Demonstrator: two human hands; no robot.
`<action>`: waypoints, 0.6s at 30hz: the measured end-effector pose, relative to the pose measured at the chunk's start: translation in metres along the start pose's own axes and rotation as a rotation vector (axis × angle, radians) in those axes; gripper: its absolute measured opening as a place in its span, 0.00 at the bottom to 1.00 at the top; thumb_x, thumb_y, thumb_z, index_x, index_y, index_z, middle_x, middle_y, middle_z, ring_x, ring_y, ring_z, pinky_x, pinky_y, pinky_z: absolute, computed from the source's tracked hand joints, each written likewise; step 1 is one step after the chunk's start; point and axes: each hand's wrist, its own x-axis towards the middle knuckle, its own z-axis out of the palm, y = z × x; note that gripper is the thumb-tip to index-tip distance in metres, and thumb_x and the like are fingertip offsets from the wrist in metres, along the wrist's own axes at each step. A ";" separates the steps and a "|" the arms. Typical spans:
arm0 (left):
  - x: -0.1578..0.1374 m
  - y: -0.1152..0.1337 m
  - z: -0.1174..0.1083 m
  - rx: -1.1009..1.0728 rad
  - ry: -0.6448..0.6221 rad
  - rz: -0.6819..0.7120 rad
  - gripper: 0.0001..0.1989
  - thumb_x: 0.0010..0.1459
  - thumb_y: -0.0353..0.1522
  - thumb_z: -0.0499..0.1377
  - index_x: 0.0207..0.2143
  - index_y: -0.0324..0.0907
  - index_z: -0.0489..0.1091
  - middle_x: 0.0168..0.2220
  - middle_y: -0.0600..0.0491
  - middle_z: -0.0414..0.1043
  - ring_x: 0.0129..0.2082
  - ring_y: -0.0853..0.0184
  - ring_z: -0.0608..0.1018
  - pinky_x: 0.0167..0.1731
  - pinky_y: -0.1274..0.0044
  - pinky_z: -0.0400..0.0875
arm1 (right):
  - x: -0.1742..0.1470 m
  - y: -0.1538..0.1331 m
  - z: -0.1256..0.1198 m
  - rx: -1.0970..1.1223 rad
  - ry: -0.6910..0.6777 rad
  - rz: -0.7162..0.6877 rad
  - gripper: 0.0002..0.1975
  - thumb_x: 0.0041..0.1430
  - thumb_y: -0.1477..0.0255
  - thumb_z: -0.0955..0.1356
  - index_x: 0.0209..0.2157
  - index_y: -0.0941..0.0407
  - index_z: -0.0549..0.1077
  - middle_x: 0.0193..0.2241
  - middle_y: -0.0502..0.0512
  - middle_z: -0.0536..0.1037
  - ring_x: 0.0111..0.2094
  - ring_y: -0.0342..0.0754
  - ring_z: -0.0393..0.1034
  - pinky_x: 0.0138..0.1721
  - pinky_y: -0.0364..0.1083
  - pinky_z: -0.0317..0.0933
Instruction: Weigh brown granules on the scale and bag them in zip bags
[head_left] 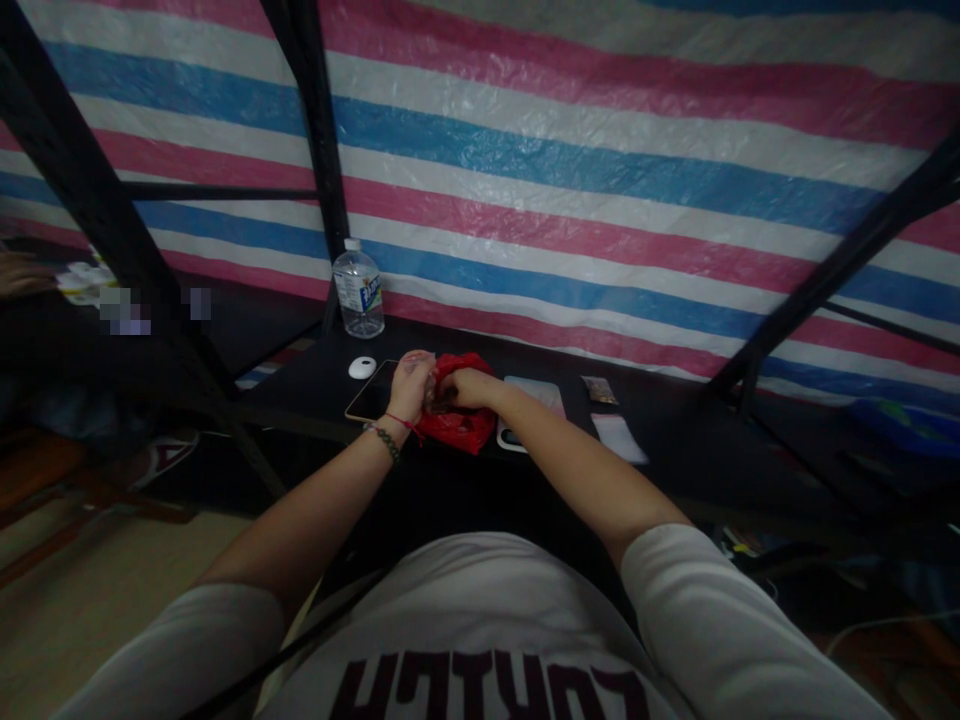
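A crumpled red plastic bag (463, 430) lies at the front edge of the black table, between my hands. My left hand (411, 388) is closed at the bag's left side, with a bit of clear plastic showing at its fingers. From the right, my right hand (471, 388) reaches into the bag's opening, its fingers curled round something small and dark that I cannot make out. Under and beside my left hand lies a phone (373, 397). A pale flat case (536, 392) sits just right of the bag, partly behind my right forearm.
A clear bottle (358, 290) stands at the back left, with a white rounded object (362, 367) in front. To the right lie a small packet (600, 390) and a white sheet (619, 438). Black frame posts flank the table; a striped sheet (570, 180) hangs behind. Another person's hand (22, 275) is far left.
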 end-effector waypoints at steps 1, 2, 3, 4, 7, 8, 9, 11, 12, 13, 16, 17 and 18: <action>0.000 0.002 0.000 0.042 -0.022 0.010 0.14 0.44 0.35 0.63 0.33 0.42 0.64 0.22 0.60 0.64 0.18 0.75 0.66 0.19 0.82 0.59 | -0.002 0.001 -0.001 0.025 0.011 -0.012 0.14 0.52 0.80 0.67 0.40 0.58 0.79 0.39 0.55 0.81 0.35 0.46 0.74 0.37 0.40 0.62; 0.001 0.005 0.000 0.084 -0.045 0.022 0.15 0.44 0.34 0.63 0.34 0.42 0.64 0.22 0.60 0.65 0.19 0.74 0.67 0.20 0.81 0.60 | -0.004 0.001 -0.002 0.045 0.025 -0.023 0.15 0.52 0.81 0.67 0.40 0.57 0.79 0.39 0.55 0.81 0.36 0.46 0.74 0.39 0.40 0.62; 0.002 0.007 -0.001 0.117 -0.065 0.032 0.15 0.43 0.33 0.64 0.34 0.42 0.65 0.23 0.59 0.65 0.20 0.74 0.67 0.22 0.81 0.61 | -0.007 0.001 -0.003 0.060 0.044 -0.033 0.16 0.52 0.82 0.67 0.42 0.57 0.78 0.40 0.55 0.81 0.37 0.46 0.74 0.40 0.40 0.62; 0.002 0.009 -0.002 0.147 -0.082 0.043 0.16 0.41 0.32 0.64 0.34 0.42 0.65 0.25 0.59 0.66 0.22 0.73 0.68 0.23 0.81 0.63 | -0.009 0.000 -0.005 0.069 0.066 -0.039 0.18 0.51 0.83 0.66 0.43 0.57 0.78 0.41 0.55 0.81 0.39 0.46 0.74 0.41 0.40 0.62; 0.005 0.015 -0.006 0.278 -0.115 0.116 0.15 0.40 0.30 0.64 0.33 0.41 0.67 0.27 0.58 0.67 0.25 0.72 0.70 0.27 0.80 0.64 | -0.017 -0.001 -0.017 0.050 0.166 -0.024 0.20 0.52 0.84 0.64 0.45 0.57 0.77 0.43 0.56 0.80 0.43 0.47 0.73 0.46 0.42 0.62; 0.006 0.017 -0.007 0.331 -0.113 0.162 0.13 0.41 0.30 0.63 0.33 0.41 0.67 0.27 0.58 0.67 0.26 0.72 0.70 0.28 0.79 0.65 | -0.021 0.000 -0.022 0.035 0.214 -0.009 0.19 0.53 0.84 0.64 0.45 0.58 0.78 0.43 0.56 0.80 0.44 0.47 0.73 0.47 0.42 0.61; 0.006 0.019 -0.008 0.387 -0.107 0.214 0.11 0.43 0.30 0.61 0.32 0.41 0.67 0.27 0.58 0.67 0.26 0.71 0.70 0.29 0.79 0.65 | -0.027 0.003 -0.028 0.021 0.265 0.010 0.19 0.55 0.83 0.63 0.44 0.58 0.78 0.44 0.57 0.79 0.45 0.48 0.73 0.48 0.43 0.61; 0.006 0.022 -0.010 0.502 -0.110 0.302 0.09 0.45 0.30 0.59 0.32 0.41 0.66 0.27 0.57 0.68 0.27 0.71 0.70 0.30 0.79 0.65 | -0.045 0.015 -0.039 0.006 0.364 0.053 0.17 0.58 0.79 0.63 0.46 0.58 0.77 0.46 0.58 0.78 0.48 0.49 0.71 0.51 0.45 0.60; 0.004 0.023 -0.010 0.566 -0.122 0.326 0.08 0.46 0.31 0.58 0.32 0.42 0.66 0.27 0.57 0.68 0.27 0.70 0.71 0.31 0.79 0.65 | -0.057 0.023 -0.043 0.007 0.392 0.082 0.16 0.60 0.75 0.63 0.48 0.58 0.76 0.48 0.59 0.77 0.49 0.50 0.70 0.53 0.46 0.59; 0.003 0.025 -0.010 0.635 -0.142 0.337 0.08 0.47 0.31 0.58 0.33 0.42 0.67 0.27 0.57 0.69 0.27 0.70 0.72 0.31 0.78 0.65 | -0.070 0.033 -0.046 0.005 0.414 0.121 0.18 0.60 0.70 0.65 0.51 0.58 0.74 0.51 0.60 0.75 0.52 0.51 0.68 0.55 0.48 0.58; -0.003 0.029 -0.009 0.802 -0.188 0.351 0.09 0.49 0.33 0.59 0.35 0.42 0.68 0.29 0.55 0.73 0.29 0.67 0.74 0.31 0.78 0.66 | -0.110 0.062 -0.045 0.005 0.303 0.317 0.34 0.54 0.57 0.70 0.59 0.59 0.65 0.58 0.65 0.67 0.58 0.57 0.62 0.56 0.51 0.57; -0.005 0.029 -0.008 0.843 -0.204 0.358 0.09 0.49 0.34 0.59 0.35 0.42 0.68 0.30 0.54 0.74 0.29 0.66 0.75 0.31 0.78 0.66 | -0.122 0.069 -0.042 0.007 0.249 0.371 0.38 0.51 0.57 0.71 0.60 0.60 0.64 0.59 0.67 0.66 0.58 0.58 0.62 0.56 0.51 0.58; -0.006 0.029 -0.007 0.885 -0.227 0.365 0.09 0.50 0.34 0.59 0.35 0.43 0.69 0.30 0.53 0.74 0.29 0.66 0.75 0.31 0.77 0.66 | -0.131 0.075 -0.038 0.010 0.207 0.416 0.39 0.50 0.58 0.72 0.60 0.60 0.63 0.58 0.67 0.66 0.57 0.58 0.63 0.55 0.50 0.59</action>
